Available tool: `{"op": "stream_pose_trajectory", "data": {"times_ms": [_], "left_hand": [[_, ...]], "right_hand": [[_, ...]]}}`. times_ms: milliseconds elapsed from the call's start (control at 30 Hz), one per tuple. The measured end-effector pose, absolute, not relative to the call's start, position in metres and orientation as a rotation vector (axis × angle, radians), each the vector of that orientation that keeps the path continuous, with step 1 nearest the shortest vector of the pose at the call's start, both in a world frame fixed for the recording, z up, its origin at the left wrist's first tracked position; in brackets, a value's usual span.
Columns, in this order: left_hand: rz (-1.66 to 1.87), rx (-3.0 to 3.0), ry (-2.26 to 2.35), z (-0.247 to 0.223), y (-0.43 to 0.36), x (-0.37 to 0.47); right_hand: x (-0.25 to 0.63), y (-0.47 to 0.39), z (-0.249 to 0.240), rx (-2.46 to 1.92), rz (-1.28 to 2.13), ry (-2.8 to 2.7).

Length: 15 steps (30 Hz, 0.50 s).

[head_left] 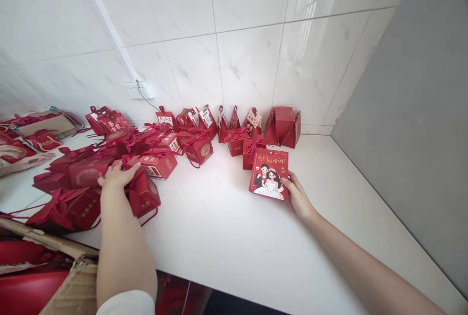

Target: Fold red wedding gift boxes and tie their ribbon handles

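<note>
On the right, my right hand [298, 195] is closed on the right edge of a red gift box [269, 178] printed with a cartoon bride and groom. Further left, my left hand [119, 174] reaches into a heap of red candy boxes with ribbon bows, its thumb and fingers spread. Its thumb lies by the bow of a red ribboned box [145, 194] with a cord handle. A larger dark red box [89, 171] is at its fingertips, which are partly hidden among the boxes.
Upright red boxes [282, 127] line the tiled wall behind the white table [212, 227]. At the far left is another person's hand [36, 160]. An open cardboard carton [75, 281] stands at the lower left. A grey panel [409, 110] bounds the right side.
</note>
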<state>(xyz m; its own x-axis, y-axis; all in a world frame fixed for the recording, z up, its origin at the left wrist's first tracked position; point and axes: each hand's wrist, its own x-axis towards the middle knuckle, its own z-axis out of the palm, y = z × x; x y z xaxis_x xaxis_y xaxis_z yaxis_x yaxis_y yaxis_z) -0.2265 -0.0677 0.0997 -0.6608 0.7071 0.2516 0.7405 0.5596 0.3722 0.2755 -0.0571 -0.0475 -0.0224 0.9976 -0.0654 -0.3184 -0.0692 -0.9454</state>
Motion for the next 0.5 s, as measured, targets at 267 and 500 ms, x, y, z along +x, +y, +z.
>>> {"op": "stream_pose_trajectory", "data": {"times_ms": [267,500], "left_hand": [[-0.597,-1.478,-2.915,0.075,0.000,-0.120],[-0.941,-1.484,-2.847,0.065,0.018,-0.011]], "right_hand": [[0.274,-0.055,-0.046,-0.953,1.414,-0.921],[0.274,-0.053,-0.046,-0.980,1.307,-0.927]]}}
